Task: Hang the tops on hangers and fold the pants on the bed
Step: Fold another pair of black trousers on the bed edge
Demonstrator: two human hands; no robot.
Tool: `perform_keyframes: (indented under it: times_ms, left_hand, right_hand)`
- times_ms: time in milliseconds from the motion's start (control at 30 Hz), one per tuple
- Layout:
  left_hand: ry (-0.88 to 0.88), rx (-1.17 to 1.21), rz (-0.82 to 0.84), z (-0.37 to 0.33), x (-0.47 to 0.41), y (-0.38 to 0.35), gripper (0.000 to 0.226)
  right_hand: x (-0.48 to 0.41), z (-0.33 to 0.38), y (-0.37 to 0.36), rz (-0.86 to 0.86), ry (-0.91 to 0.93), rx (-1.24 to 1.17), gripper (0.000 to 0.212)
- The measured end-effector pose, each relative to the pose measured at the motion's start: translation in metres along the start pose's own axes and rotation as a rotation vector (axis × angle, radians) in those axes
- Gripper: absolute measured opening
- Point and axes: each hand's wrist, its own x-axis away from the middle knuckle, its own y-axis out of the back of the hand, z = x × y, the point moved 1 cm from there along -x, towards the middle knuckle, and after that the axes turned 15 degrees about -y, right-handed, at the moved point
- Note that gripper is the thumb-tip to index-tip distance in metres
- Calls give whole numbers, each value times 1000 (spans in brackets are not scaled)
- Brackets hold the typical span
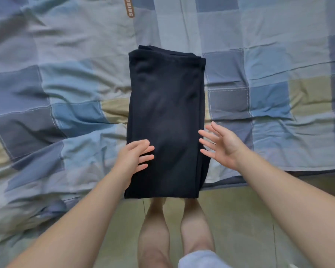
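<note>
black pants [165, 117], folded long, on patchwork quilt [66, 78]; left hand [132, 157] flat on them; right hand [219, 145] spread, empty.

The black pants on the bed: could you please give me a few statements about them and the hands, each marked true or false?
1. The black pants lie folded into one long strip on the checked bedcover. True.
2. The left hand clutches the pants in a fist. False: its fingers are straight, reaching over the pants' left edge.
3. The right hand is open, fingers spread, at the pants' right edge. True.
4. A hanger lies beside the pants. False: no hanger is in view.
</note>
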Motion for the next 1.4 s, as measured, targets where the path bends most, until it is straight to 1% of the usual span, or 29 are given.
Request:
perform_keyframes:
  times_ms: [67, 133, 200, 267, 333, 400, 433, 467, 500, 533, 567, 600, 633, 667, 800, 900, 967, 1000, 1067, 1133, 1200, 1400]
  left_hand:
    - [38, -46, -33, 32, 19, 5, 21]
    - [95, -81, -77, 62, 33, 9, 17]
    - [130, -116, -125, 87, 42, 11, 13]
    - [130, -172, -193, 107, 46, 15, 13]
    - [118, -246, -268, 120, 45, 17, 25]
    - [127, -342, -339, 128, 40, 19, 47]
    - [135, -396, -369, 131, 37, 18, 58]
    - [146, -453, -391, 133, 33, 17, 67]
    - [157, -506, -402, 135, 31, 15, 76]
    - [161, -538, -404, 136, 28, 13, 82]
    - [163, -532, -389, 138, 27, 11, 84]
    - [160, -495, -356, 140, 25, 10, 82]
    - [156, -457, -305, 142, 23, 10, 76]
    - [148, -441, -245, 143, 24, 9, 68]
    - [70, -529, -74, 144, 33, 13, 37]
    - [51, -479, 5, 141, 42, 16, 16]
    - [82, -417, 27, 135, 49, 19, 7]
    - [108, -384, 33, 131, 53, 20, 7]
    - [161, -335, 39, 122, 62, 21, 20]
    - [210, -300, 32, 111, 71, 22, 31]
    - [248, -243, 25, 98, 79, 21, 37]
    - [306, 15, -14, 49, 101, 11, 24]
  right_hand:
    - [-6, -30, 16, -24, -38, 16, 35]
    - [-13, -59, 28, -56, -80, 34, 43]
    - [-22, -86, 38, -125, -114, 81, 48]
    - [-32, -109, 46, -202, -119, 176, 50]
    - [-43, -128, 52, -273, -98, 267, 63]
    - [-52, -141, 56, -333, -58, 327, 81]
    - [-56, -146, 56, -345, -36, 352, 87]
    - [-59, -150, 56, -351, -17, 375, 88]
    - [-62, -152, 55, -352, -2, 387, 84]
    - [-64, -153, 54, -346, 12, 391, 71]
    - [-65, -153, 51, -333, 25, 392, 51]
    - [-65, -152, 48, -315, 31, 400, 34]
    - [-64, -152, 46, -296, 33, 409, 26]
    - [-63, -152, 44, -281, 28, 415, 26]
    - [-56, -154, 37, -258, -31, 419, 44]
    - [-48, -158, 32, -259, -86, 471, 36]
    - [-42, -160, 32, -265, -81, 422, 32]
    - [-37, -161, 32, -273, -85, 389, 29]
    - [-23, -161, 34, -293, -105, 324, 23]
    - [-6, -157, 38, -302, -115, 276, 25]
    - [13, -150, 40, -314, -107, 225, 25]
    - [67, -114, 32, -275, -95, -21, 20]
